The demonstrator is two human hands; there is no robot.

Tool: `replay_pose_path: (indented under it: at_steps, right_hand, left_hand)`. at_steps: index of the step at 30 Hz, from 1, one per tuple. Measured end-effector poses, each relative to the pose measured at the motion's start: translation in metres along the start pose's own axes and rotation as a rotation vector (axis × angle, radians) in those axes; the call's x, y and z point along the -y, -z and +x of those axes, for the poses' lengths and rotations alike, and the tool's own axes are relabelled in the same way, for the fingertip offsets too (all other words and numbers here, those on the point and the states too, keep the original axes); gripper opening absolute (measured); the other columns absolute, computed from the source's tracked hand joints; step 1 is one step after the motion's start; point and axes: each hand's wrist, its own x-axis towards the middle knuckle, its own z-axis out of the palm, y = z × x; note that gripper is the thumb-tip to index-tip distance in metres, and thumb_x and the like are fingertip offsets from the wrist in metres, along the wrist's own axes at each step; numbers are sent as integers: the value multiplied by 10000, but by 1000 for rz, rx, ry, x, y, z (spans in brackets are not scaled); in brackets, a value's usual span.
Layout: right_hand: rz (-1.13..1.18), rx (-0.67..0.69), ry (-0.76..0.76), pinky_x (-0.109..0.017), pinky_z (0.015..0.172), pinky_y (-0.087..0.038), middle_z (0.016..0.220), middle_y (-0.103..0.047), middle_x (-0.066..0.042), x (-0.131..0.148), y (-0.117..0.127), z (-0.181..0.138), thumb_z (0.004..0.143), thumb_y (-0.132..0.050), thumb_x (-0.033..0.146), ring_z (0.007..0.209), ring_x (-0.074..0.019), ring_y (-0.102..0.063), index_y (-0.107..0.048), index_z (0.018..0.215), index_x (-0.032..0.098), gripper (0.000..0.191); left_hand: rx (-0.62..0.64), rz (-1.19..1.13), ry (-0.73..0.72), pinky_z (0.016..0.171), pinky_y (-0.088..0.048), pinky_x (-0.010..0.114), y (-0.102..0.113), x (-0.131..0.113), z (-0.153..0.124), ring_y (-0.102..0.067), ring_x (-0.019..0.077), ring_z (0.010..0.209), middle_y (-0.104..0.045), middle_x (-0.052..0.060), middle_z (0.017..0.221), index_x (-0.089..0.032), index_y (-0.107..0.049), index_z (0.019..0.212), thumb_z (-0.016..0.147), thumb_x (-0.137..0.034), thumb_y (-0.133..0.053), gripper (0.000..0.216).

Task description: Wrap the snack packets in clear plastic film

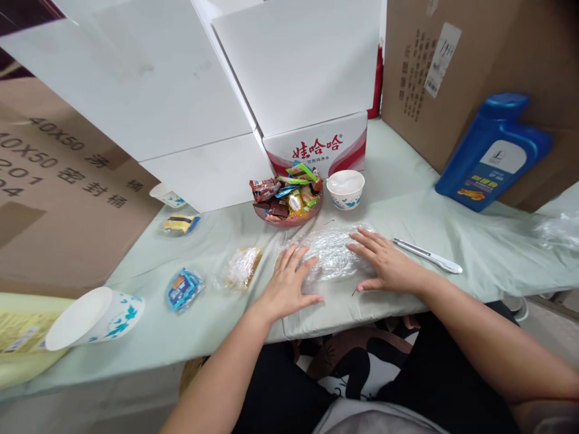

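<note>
Behind plastic wrap [332, 256], snack bowl [294, 221], box [316, 146] reading 娃哈哈

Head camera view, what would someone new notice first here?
The left hand and the right hand lie flat on a crinkled clear plastic bundle near the front edge of the table. Just behind it sits a bowl heaped with bright wrapped sweets. At the far right, a blue jug leans against a cardboard box.

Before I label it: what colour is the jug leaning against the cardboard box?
Blue jug, white label; head view.
</note>
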Motion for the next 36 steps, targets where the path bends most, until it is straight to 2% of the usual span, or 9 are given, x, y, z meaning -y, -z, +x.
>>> replay_pose_path:
  at_steps: [2, 5, 8, 13, 17, 21, 26, 31, 36]
  right_hand:
    - [86, 20, 74, -514, 1054, -376, 1368, -533, -164, -2, 12, -2, 797, -653, 587, 1330, -337, -403, -606, 1250, 191, 603]
    - [152, 55, 37, -449, 936, -469, 1112, -650, -124, -11, 22, -5, 873, -618, 423, 1078, -270, -575, -704, 1000, 199, 271]
    - [175, 67, 32, -413, 899, -484, 1003, -670, -94, -21, 25, -9, 925, -533, 308, 969, -228, -602, -712, 922, 201, 208]
    - [209, 91, 86, -389, 928, -482, 1097, -672, -71, -26, 28, -16, 878, -555, 245, 1029, -218, -603, -715, 952, 224, 177]
    - [200, 53, 62, -386, 904, -491, 1053, -685, -68, -23, 31, -16, 882, -469, 170, 1003, -211, -613, -708, 882, 226, 245]
    - [314, 11, 52, -365, 895, -487, 1060, -674, -78, -19, 36, -17, 879, -475, 192, 1027, -209, -609, -655, 945, 213, 193]
    - [415, 73, -236, -293, 666, -484, 772, -690, -13, -15, 39, -17, 919, -428, 259, 672, -167, -629, -598, 975, 219, 184]
    - [342, 90, -452, -271, 641, -450, 609, -655, 18, -11, 25, -10, 930, -394, 248, 628, -174, -629, -595, 986, 218, 210]
    - [-16, 61, -582, -297, 632, -413, 782, -720, -74, 1, 8, 1, 925, -447, 253, 722, -236, -668, -628, 987, 196, 200]
  left_hand:
    - [9, -46, -27, 1073, -353, 500, 11, -2, -4, -410, 330, 1283, -523, 122, 1306, -210, -622, 1113, 716, -409, -750, 462]
    - [89, -90, -12, 918, -466, 411, 23, 3, -7, -545, 254, 1046, -608, 64, 1030, -209, -612, 823, 748, -178, -631, 83]
    - [122, -122, 4, 882, -477, 377, 30, 16, -10, -564, 237, 1021, -604, 56, 1013, -206, -575, 721, 743, -89, -530, 127]
    - [166, -228, 27, 916, -484, 377, 33, 26, -15, -572, 260, 1090, -580, 67, 1162, -216, -610, 818, 664, -123, -618, 181]
    - [122, -201, 56, 880, -491, 379, 30, 22, -15, -597, 248, 1033, -612, 76, 1097, -206, -562, 691, 684, -69, -522, 143]
    - [118, -295, 55, 896, -480, 369, 34, 24, -14, -597, 238, 1040, -635, 72, 1055, -211, -536, 672, 683, -86, -493, 132]
    - [43, -506, 236, 767, -504, 322, 39, 39, -16, -638, 199, 839, -678, 27, 866, -231, -510, 790, 794, -219, -481, 32]
    - [-92, -624, 419, 590, -472, 276, 19, 45, -9, -636, 174, 593, -650, -14, 675, -239, -447, 827, 854, -268, -461, 42]
    - [-218, -248, 541, 613, -433, 277, 1, 34, 4, -622, 186, 571, -617, -18, 613, -236, -501, 849, 851, -194, -474, 50]
